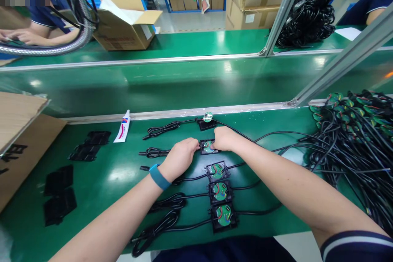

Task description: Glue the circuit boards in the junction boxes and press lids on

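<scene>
Both my hands meet at a small black plastic housing with a round green circuit board inside. My left hand pinches its left end, where a black cable comes out. At the right end, my right hand has its fingers closed on the housing's edge by the board; the fingertips are partly hidden. Nearer to me, several similar housings with wired boards sit in a column. Beyond my hands lies another black housing, a pale round board tilted up on it.
Loose black covers lie to the left near a cardboard box. A white tube rests by the metal rail. At right sits a heap of black cables with green boards. A co-worker's hands show across the bench.
</scene>
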### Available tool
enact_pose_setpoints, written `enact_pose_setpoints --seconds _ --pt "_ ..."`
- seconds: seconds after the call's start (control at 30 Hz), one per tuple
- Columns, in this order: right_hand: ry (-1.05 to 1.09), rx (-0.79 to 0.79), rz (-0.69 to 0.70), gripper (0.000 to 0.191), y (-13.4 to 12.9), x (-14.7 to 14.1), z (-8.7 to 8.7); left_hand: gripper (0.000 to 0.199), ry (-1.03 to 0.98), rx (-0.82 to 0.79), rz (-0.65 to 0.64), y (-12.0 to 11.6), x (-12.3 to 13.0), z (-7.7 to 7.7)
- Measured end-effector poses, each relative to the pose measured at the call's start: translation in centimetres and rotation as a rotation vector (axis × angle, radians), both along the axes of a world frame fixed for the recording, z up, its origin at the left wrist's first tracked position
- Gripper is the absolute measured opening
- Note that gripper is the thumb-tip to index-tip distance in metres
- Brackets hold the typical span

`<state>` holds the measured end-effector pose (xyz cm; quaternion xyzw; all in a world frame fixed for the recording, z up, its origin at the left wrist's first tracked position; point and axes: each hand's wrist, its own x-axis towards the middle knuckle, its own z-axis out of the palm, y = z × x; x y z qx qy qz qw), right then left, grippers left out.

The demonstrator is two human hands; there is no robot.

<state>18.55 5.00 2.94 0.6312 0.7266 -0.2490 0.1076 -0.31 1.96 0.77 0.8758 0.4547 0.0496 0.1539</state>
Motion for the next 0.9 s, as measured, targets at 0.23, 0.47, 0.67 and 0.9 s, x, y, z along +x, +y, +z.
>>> enact_pose_setpoints --seconds 0.23,0.47,0.67,0.9 --pt "-0.012 -0.035 0.024 0.04 0.1 0.0 0.3 0.027 0.281 0.107 -0.143 -1.0 0.0 0.2" --pt "-0.035 -0.053 0.051 0.038 0.2 -0.2 0.6 0.025 0.411 0.035 -0.127 -1.5 0.9 0.7" --pt "-0.015 -0.099 0.049 0.04 0.6 -0.3 0.3 0.021 0.227 -0.052 -0.058 -0.8 0.5 0.6" --pt "-0.023 -0.106 0.02 0.043 0.4 -0.3 0.6 0.031 -0.178 -0.721 0.339 2.0 1.2 1.4"
